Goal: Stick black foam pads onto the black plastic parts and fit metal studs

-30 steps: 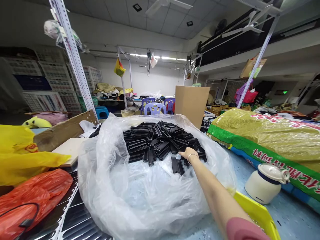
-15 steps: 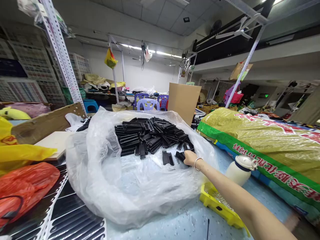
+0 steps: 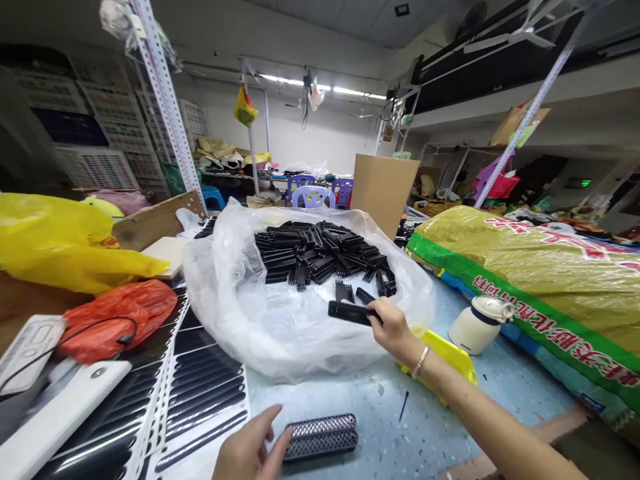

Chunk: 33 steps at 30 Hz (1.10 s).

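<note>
Speckled blue bench [image 3: 380, 427], black strip [image 3: 347, 313] in right hand [image 3: 395, 330]; seemingly plastic crates [image 3: 95, 133] behind.

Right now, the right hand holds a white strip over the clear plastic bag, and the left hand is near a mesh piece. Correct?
No: the head view shows the strip in the right hand is black, not white. The clear plastic bag, left hand and mesh piece are as you say.

Right hand [image 3: 393, 330] — black plastic bar [image 3: 350, 313] lifted; left hand [image 3: 250, 447] now in view
</note>
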Each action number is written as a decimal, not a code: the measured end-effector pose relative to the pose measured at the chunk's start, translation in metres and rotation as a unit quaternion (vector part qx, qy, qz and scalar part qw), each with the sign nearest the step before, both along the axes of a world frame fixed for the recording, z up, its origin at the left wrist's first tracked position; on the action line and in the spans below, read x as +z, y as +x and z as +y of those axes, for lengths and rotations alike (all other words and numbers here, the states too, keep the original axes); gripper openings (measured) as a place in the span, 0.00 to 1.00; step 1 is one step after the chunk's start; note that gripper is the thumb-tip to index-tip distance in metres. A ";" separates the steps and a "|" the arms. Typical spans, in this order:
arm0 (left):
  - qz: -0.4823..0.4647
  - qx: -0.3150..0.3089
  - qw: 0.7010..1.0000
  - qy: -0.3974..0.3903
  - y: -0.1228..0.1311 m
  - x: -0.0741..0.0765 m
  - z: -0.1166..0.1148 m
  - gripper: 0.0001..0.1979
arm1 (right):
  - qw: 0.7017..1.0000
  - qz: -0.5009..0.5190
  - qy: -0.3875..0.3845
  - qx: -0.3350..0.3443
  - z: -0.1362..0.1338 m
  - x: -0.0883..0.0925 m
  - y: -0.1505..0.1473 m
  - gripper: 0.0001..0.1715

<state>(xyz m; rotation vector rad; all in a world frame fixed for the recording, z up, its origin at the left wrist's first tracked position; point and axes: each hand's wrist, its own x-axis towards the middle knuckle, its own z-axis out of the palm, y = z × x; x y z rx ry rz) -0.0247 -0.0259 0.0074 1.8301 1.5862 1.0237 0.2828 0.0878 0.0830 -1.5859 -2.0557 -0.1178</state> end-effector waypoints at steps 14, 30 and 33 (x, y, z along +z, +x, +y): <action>-0.202 -0.170 0.956 -0.125 0.016 0.040 0.048 0.12 | 0.959 0.128 -0.014 0.254 -0.073 -0.049 -0.052 0.14; 0.229 -0.216 0.937 -0.152 0.010 0.032 0.033 0.28 | 0.944 0.047 -0.273 0.180 -0.097 -0.063 -0.036 0.53; 0.240 -0.213 0.936 -0.148 0.006 0.026 0.023 0.34 | 0.944 0.044 -0.252 0.208 -0.109 -0.074 -0.028 0.61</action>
